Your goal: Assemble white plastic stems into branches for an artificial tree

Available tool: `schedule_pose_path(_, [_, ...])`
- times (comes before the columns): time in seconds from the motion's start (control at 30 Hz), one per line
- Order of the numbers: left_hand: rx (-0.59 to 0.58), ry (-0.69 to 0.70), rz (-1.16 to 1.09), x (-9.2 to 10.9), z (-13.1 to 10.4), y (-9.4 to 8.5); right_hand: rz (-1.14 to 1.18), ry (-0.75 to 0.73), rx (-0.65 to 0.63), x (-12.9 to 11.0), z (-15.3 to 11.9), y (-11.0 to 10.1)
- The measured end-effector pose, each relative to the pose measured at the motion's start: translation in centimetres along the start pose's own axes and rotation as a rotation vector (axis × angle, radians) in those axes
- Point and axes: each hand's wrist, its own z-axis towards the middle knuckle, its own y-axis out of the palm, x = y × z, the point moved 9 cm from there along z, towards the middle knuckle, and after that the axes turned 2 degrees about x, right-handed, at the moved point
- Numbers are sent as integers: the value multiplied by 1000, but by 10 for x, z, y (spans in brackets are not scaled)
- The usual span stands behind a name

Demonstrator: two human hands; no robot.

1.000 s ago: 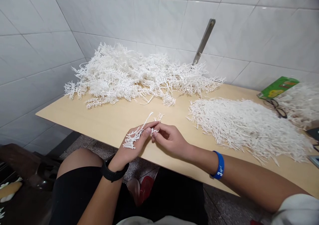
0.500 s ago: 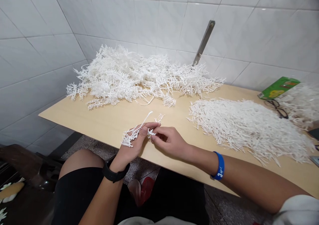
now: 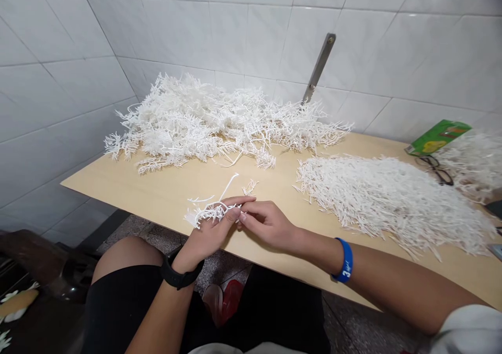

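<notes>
My left hand is closed on a branched white plastic piece, which spreads over its fingers to the left, with one thin strand sticking up. The fingertips of my right hand pinch the right end of the same piece, touching my left thumb. Just behind the hands, a small bit of white pieces lies on the wooden table. A large tangled pile of white branched pieces is at the back left. Loose white sticks form a flatter heap on the right.
At the right back stand a green box and dark-framed glasses, beside another white pile. A metal bracket is fixed to the tiled wall behind the table. My knees are below the front edge.
The white piece has shifted and turned in my left hand, with its strands now spread further left. My left thumb has moved right, closer to my right fingertips.
</notes>
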Motion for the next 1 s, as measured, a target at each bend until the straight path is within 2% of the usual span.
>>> schedule_pose_path(0.17, [57, 34, 37, 6, -1, -3, 41, 61, -93, -2, -2, 8])
schedule_pose_path(0.27, [99, 39, 19, 6, 0, -6, 23, 98, -75, -1, -3, 8])
schedule_pose_path(0.33, [185, 23, -45, 1, 1, -15, -48, 19, -79, -8, -5, 9])
schedule_pose_path(0.4, [297, -3, -177, -6, 0, -25, -135, -130, -121, -20, -8, 14])
schedule_pose_path(0.47, [330, -24, -238, -9, 0, -27, -209, -221, -109, -26, -10, 15])
schedule_pose_path(0.5, [302, -24, -206, -7, 1, -24, -226, -212, -68, -25, -8, 11])
schedule_pose_path(0.6, [193, 39, -28, 7, 2, -11, -233, -43, 127, -6, 0, -11])
schedule_pose_path(0.7, [141, 80, 11, 14, 2, -5, -271, 68, 274, 8, 3, -29])
schedule_pose_path(0.77, [127, 40, 10, 9, 3, -4, -298, 39, 320, 6, 3, -33])
schedule_pose_path(0.83, [120, 7, 5, 5, 3, -5, -290, -53, 332, -5, 2, -32])
schedule_pose_path(0.93, [89, 2, -3, 4, 3, -2, -245, -216, 261, -24, -2, -23])
schedule_pose_path(1.0, [48, 9, -12, 6, 2, 1, -218, -262, 214, -28, -3, -18])
